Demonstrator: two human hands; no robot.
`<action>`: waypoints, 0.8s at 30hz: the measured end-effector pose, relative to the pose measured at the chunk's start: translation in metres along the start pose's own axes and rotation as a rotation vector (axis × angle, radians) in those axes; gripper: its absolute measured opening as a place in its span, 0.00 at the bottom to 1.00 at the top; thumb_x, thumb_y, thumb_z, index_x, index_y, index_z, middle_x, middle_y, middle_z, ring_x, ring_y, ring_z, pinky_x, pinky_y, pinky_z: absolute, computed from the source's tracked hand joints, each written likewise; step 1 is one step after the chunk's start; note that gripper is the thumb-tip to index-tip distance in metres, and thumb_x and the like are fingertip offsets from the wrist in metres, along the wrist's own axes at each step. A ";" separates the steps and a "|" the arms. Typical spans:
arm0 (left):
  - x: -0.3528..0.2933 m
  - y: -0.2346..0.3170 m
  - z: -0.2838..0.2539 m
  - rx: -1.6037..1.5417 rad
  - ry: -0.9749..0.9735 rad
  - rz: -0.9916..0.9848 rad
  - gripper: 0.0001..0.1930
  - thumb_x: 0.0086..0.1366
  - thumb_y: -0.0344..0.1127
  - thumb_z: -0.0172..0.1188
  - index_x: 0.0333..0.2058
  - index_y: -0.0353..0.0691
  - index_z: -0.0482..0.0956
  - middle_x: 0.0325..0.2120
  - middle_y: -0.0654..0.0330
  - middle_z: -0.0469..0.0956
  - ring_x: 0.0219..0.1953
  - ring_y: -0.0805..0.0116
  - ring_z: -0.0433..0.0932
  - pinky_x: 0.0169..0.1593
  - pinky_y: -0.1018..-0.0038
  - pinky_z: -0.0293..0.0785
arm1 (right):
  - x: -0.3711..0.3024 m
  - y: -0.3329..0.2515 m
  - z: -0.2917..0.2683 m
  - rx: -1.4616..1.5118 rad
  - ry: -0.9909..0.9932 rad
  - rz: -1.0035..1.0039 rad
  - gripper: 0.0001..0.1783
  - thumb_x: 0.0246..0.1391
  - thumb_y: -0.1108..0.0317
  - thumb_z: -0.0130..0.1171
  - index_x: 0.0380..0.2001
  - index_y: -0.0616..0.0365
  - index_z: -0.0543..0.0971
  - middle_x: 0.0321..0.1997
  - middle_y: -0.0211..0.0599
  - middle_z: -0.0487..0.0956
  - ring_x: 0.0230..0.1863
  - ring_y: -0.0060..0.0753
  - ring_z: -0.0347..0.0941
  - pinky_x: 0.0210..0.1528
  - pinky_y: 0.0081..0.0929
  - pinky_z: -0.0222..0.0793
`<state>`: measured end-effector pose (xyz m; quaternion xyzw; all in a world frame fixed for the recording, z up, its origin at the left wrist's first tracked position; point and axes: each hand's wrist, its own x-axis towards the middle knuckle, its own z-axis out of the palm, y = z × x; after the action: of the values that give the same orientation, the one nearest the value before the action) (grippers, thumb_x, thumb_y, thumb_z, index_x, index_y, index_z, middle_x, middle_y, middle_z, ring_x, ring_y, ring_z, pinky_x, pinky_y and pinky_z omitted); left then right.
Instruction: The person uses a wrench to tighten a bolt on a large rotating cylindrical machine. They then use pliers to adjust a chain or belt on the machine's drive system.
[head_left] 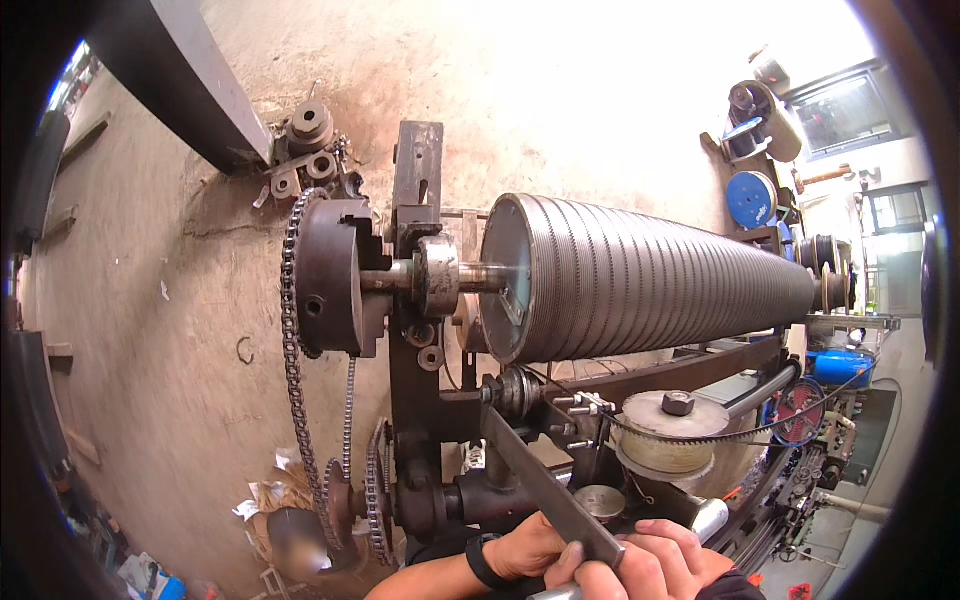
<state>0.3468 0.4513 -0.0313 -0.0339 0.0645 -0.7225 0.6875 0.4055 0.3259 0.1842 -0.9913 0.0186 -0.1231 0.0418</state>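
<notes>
My right hand (pixel 655 562) is closed round the near end of a long, flat dark metal bar (pixel 540 480) at the bottom centre. The bar slants away to the left, its far end beside a small shaft bearing (pixel 515 390). My left hand (pixel 520 548), with a black band at the wrist, is curled against the bar's near end, and some of its fingers are hidden behind it. Just beyond the hands is a round metal cap (pixel 600 500). Farther right stands a pale wheel (pixel 672 430) with a large nut on top and a toothed belt round it.
A large drum (pixel 660 280) wound with wire spans the machine. At left are a chuck (pixel 335 280) and a hanging drive chain (pixel 292 360). Loose metal parts (pixel 310 130) lie by a steel post (pixel 185 80). Blue spools (pixel 750 198) stand far right.
</notes>
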 end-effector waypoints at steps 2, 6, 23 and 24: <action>-0.004 0.002 -0.001 0.041 0.010 -0.003 0.13 0.74 0.34 0.58 0.51 0.35 0.84 0.45 0.59 0.85 0.46 0.71 0.82 0.52 0.74 0.78 | -0.001 0.001 0.003 -0.025 0.033 -0.026 0.06 0.53 0.74 0.66 0.32 0.63 0.78 0.23 0.37 0.76 0.21 0.32 0.76 0.31 0.31 0.81; -0.009 0.008 -0.004 0.277 0.026 0.074 0.13 0.72 0.35 0.59 0.48 0.35 0.84 0.43 0.60 0.85 0.44 0.72 0.81 0.52 0.73 0.77 | -0.002 0.001 0.009 -0.074 0.105 -0.043 0.06 0.53 0.74 0.65 0.31 0.63 0.78 0.23 0.37 0.75 0.21 0.31 0.75 0.31 0.31 0.81; -0.011 0.011 -0.013 0.205 -0.021 0.133 0.20 0.77 0.48 0.55 0.57 0.39 0.76 0.51 0.62 0.80 0.53 0.71 0.76 0.60 0.70 0.72 | -0.017 0.003 0.024 -0.157 0.163 -0.061 0.09 0.46 0.68 0.67 0.27 0.51 0.75 0.19 0.24 0.68 0.18 0.23 0.69 0.28 0.27 0.73; -0.013 0.007 -0.014 0.212 0.014 0.134 0.21 0.77 0.49 0.55 0.57 0.39 0.76 0.51 0.62 0.80 0.53 0.71 0.76 0.60 0.70 0.72 | -0.018 0.003 0.024 -0.155 0.157 -0.064 0.08 0.46 0.69 0.67 0.27 0.51 0.75 0.19 0.24 0.68 0.18 0.23 0.69 0.28 0.27 0.73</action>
<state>0.3529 0.4646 -0.0452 0.0484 -0.0056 -0.6779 0.7335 0.3940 0.3260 0.1569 -0.9790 -0.0001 -0.2000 -0.0404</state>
